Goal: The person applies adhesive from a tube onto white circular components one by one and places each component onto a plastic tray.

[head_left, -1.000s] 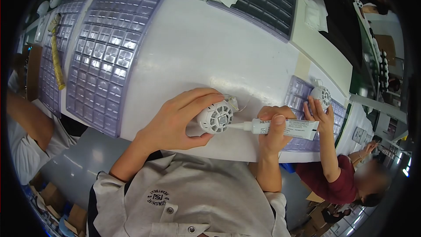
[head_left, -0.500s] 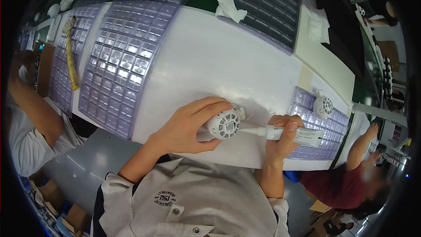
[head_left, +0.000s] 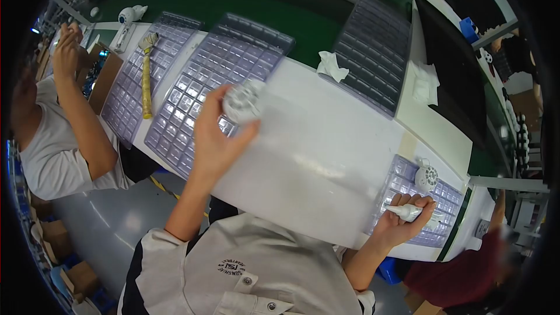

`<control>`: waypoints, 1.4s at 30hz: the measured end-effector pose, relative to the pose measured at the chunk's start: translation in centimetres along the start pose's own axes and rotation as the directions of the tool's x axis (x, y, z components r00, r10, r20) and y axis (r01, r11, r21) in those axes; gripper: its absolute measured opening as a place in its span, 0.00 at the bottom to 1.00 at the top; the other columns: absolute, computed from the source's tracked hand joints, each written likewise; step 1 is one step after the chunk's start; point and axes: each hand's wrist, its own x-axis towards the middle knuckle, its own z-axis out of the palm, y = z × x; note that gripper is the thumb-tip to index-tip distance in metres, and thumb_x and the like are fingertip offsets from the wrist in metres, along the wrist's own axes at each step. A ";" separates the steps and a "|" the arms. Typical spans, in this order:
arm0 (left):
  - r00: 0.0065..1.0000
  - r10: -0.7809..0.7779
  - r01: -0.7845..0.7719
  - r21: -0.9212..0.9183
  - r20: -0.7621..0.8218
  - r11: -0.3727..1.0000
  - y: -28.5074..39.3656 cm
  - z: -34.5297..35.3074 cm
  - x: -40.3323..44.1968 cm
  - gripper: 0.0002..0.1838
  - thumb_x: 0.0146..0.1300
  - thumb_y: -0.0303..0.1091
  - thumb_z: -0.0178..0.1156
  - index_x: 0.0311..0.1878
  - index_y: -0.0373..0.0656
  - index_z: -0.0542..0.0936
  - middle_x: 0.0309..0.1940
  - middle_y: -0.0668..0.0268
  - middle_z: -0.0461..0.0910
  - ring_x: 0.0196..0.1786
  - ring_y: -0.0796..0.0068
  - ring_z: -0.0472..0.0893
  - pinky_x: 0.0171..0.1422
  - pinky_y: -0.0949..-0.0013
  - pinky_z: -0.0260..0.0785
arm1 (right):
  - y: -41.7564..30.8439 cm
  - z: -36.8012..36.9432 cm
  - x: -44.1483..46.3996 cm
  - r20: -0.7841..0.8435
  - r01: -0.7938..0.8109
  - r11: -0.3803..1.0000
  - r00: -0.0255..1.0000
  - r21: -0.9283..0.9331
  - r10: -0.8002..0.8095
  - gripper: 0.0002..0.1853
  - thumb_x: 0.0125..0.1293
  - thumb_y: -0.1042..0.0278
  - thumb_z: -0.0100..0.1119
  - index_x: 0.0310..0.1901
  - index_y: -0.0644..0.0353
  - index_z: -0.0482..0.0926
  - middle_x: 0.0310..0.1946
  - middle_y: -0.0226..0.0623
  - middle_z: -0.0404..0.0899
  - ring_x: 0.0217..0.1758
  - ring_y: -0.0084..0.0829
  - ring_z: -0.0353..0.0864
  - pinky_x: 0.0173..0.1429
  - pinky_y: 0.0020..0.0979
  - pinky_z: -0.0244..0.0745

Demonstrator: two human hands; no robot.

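Observation:
My left hand (head_left: 211, 140) grips a round white device (head_left: 242, 102) with a slotted face, slightly blurred, above the edge of a clear plastic tray (head_left: 192, 96) with many compartments. In my right hand (head_left: 402, 224) is a white squeeze tube (head_left: 406, 212), its narrow nozzle pointing left. That hand is over a smaller clear tray (head_left: 446, 197) at the right. A second white device (head_left: 427, 178) with the same kind of slotted face sits on that tray, just above my right hand.
Crumpled white tissues (head_left: 332, 66) lie by a dark compartment tray (head_left: 373, 52). On the far left tray rests a yellow-handled brush-like tool (head_left: 147, 79). A co-worker in a white shirt (head_left: 64, 151) is at the left, and a person in dark red (head_left: 461, 280) at the right.
My left hand has carried the white device up and left, away from the tube. My right hand has moved right and down with the tube. The view has shifted.

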 end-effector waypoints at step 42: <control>0.705 0.135 -0.018 -0.172 0.697 0.985 2.8 10.1 -6.4 0.37 0.45 0.24 0.69 0.62 0.38 0.68 0.56 0.56 0.75 0.60 0.61 0.76 0.64 0.66 0.68 | -2.6 -1.5 -0.2 -0.015 0.141 0.989 0.990 -0.030 -0.142 0.16 0.75 0.59 0.49 0.29 0.55 0.68 0.19 0.27 0.67 0.15 0.16 0.58 0.21 0.21 0.54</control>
